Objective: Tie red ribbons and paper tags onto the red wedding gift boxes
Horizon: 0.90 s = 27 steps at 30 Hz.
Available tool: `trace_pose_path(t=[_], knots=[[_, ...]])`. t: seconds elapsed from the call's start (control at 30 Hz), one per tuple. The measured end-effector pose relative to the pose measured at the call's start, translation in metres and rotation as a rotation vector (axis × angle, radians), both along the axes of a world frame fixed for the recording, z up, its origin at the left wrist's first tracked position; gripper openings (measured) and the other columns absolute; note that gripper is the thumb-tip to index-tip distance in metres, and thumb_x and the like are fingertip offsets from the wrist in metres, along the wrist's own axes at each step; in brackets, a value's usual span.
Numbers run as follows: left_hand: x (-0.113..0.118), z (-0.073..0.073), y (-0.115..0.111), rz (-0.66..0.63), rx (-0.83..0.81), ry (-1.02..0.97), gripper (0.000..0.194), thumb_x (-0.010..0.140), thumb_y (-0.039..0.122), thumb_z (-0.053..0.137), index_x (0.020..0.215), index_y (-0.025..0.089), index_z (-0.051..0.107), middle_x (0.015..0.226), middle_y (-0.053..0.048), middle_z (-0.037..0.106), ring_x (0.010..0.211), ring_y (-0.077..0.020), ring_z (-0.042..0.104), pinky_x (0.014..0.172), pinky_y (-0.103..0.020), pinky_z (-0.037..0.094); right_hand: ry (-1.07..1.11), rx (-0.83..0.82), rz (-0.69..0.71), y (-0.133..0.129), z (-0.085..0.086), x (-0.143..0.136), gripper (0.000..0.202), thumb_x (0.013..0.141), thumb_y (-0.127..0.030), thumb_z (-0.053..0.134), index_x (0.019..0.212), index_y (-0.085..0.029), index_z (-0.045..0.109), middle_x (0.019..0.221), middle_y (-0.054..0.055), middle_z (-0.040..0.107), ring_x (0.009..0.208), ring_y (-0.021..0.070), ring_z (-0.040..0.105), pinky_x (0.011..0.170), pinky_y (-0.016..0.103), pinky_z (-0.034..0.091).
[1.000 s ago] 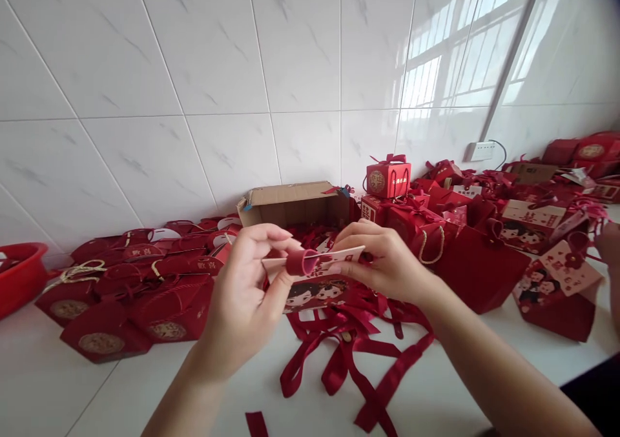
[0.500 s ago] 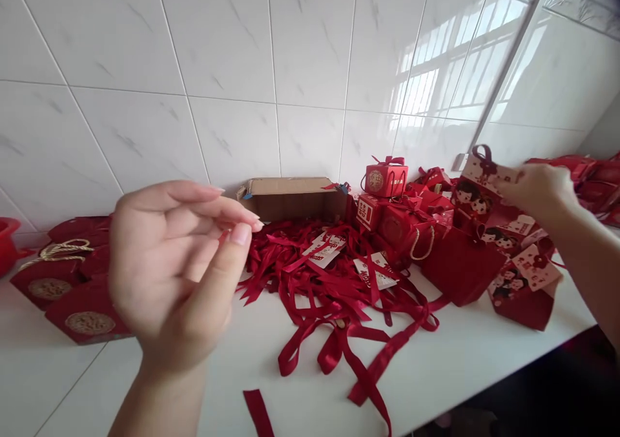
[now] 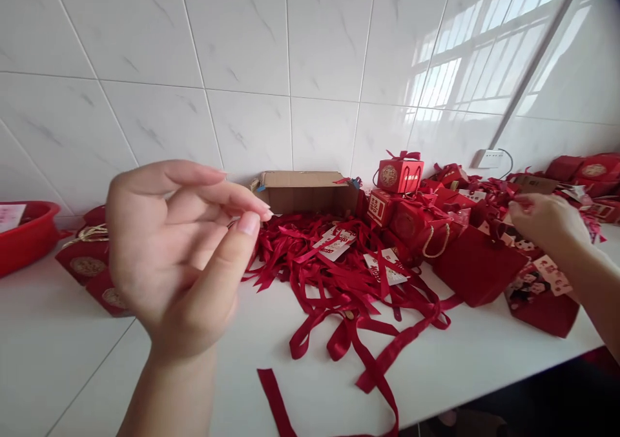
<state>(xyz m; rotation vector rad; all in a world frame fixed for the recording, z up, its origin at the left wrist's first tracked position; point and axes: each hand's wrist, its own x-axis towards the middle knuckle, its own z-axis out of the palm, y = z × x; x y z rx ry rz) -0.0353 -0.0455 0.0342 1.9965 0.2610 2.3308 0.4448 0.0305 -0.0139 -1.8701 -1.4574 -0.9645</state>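
Observation:
My left hand (image 3: 179, 250) is raised in front of the white table, palm toward the camera. Its thumb and fingertips are pinched together, and whatever lies between them is too small to make out. On the far right my right hand (image 3: 552, 221) is low over the red gift boxes with cartoon figures (image 3: 537, 288). Its fingers are bent together, and what they hold, if anything, is hidden. Between the hands lies a heap of dark red ribbons (image 3: 310, 263), with white printed tags (image 3: 335, 242) on it. A plain red box (image 3: 477, 266) stands beside the cartoon boxes.
An open cardboard box (image 3: 305, 198) lies behind the ribbons. Red boxes (image 3: 401, 173) are stacked to its right. At the left are more red boxes (image 3: 87, 263) and a red basin (image 3: 29, 243). A socket strip (image 3: 488, 159) is by the tiled wall.
The view has turned slightly left. My right hand has come down, and the cartoon box it held up is no longer raised. My left hand keeps its pinch.

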Motion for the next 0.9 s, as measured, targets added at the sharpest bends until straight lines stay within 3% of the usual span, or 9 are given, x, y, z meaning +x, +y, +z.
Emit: trace_pose_path(t=[0.1, 0.17, 0.3, 0.43, 0.53, 0.63, 0.7, 0.8, 0.9], knots=[[-0.001, 0.000, -0.004, 0.014, -0.024, 0.048, 0.037, 0.070, -0.002, 0.056, 0.100, 0.019, 0.056, 0.076, 0.004, 0.061, 0.067, -0.0120, 0.063, 0.055, -0.026, 0.051, 0.000, 0.027, 0.444, -0.036, -0.024, -0.071, 0.025, 0.090, -0.032, 0.053, 0.094, -0.015, 0.070, 0.102, 0.017, 0.069, 0.105, 0.0265, 0.063, 0.092, 0.042, 0.047], [0.000, 0.000, -0.010, 0.062, -0.125, 0.134, 0.035, 0.072, 0.000, 0.058, 0.101, 0.020, 0.058, 0.078, 0.003, 0.063, 0.070, -0.0127, 0.063, 0.056, -0.026, 0.051, -0.026, -0.252, 0.812, -0.071, -0.054, -0.126, 0.028, 0.089, -0.036, 0.056, 0.110, -0.022, 0.068, 0.129, 0.014, 0.059, 0.124, 0.0286, 0.052, 0.100, 0.045, 0.045], [0.001, -0.001, -0.027, 0.176, -0.317, 0.383, 0.032, 0.077, 0.008, 0.061, 0.106, 0.022, 0.060, 0.084, -0.001, 0.067, 0.073, -0.0163, 0.066, 0.058, -0.029, 0.053, -0.114, -0.802, 1.120, -0.123, -0.115, -0.199, 0.058, 0.089, -0.034, 0.056, 0.144, -0.036, 0.038, 0.158, 0.009, 0.024, 0.145, 0.0397, 0.015, 0.105, 0.063, 0.035], [0.005, -0.003, -0.040, 0.244, -0.306, 0.529, 0.038, 0.076, 0.013, 0.065, 0.111, 0.027, 0.061, 0.089, -0.003, 0.069, 0.080, -0.0219, 0.067, 0.071, -0.035, 0.059, -0.028, -0.985, 1.188, -0.116, -0.143, -0.212, 0.059, 0.093, -0.048, 0.048, 0.148, -0.039, 0.028, 0.160, 0.010, 0.013, 0.144, 0.0437, 0.009, 0.106, 0.072, 0.020], [0.020, -0.014, -0.040, 0.258, -0.372, 0.929, 0.037, 0.082, 0.025, 0.062, 0.118, 0.033, 0.057, 0.103, -0.003, 0.070, 0.091, -0.0230, 0.067, 0.074, -0.035, 0.060, 0.041, -0.985, 1.073, -0.081, -0.150, -0.214, 0.055, 0.094, -0.054, 0.040, 0.145, -0.034, 0.038, 0.158, 0.011, 0.021, 0.144, 0.0441, 0.008, 0.106, 0.075, 0.010], [0.043, -0.043, -0.024, 0.182, -0.685, 1.488, 0.041, 0.086, 0.039, 0.059, 0.126, 0.033, 0.054, 0.123, -0.006, 0.066, 0.107, -0.0281, 0.065, 0.086, -0.042, 0.056, 0.071, -0.942, 1.043, -0.042, -0.154, -0.222, 0.048, 0.096, -0.050, 0.037, 0.137, -0.030, 0.051, 0.149, 0.012, 0.042, 0.145, 0.0396, 0.015, 0.109, 0.071, 0.011], [0.056, -0.074, -0.006, 0.229, -0.935, 1.694, 0.071, 0.078, 0.046, 0.067, 0.140, 0.023, 0.044, 0.144, -0.017, 0.048, 0.131, -0.0394, 0.046, 0.099, -0.053, 0.046, 0.092, -0.870, 1.075, -0.021, -0.158, -0.231, 0.046, 0.095, -0.049, 0.042, 0.132, -0.026, 0.056, 0.140, 0.015, 0.051, 0.143, 0.0381, 0.023, 0.110, 0.067, 0.019], [0.064, -0.128, 0.022, 0.368, -1.066, 1.662, 0.098, 0.079, 0.054, 0.063, 0.152, 0.008, 0.016, 0.158, -0.024, 0.006, 0.145, -0.0428, 0.005, 0.111, -0.063, 0.024, 0.123, -0.764, 1.108, -0.001, -0.161, -0.243, 0.042, 0.093, -0.044, 0.049, 0.127, -0.023, 0.059, 0.129, 0.014, 0.058, 0.135, 0.0324, 0.040, 0.110, 0.056, 0.033], [0.060, -0.171, 0.042, 0.559, -0.948, 1.465, 0.093, 0.084, 0.051, 0.059, 0.153, 0.012, 0.010, 0.160, -0.020, 0.002, 0.147, -0.0385, -0.002, 0.113, -0.063, 0.015, 0.169, -0.666, 1.082, 0.005, -0.153, -0.245, 0.035, 0.095, -0.035, 0.047, 0.126, -0.022, 0.057, 0.123, 0.010, 0.061, 0.119, 0.0217, 0.054, 0.103, 0.039, 0.046]])
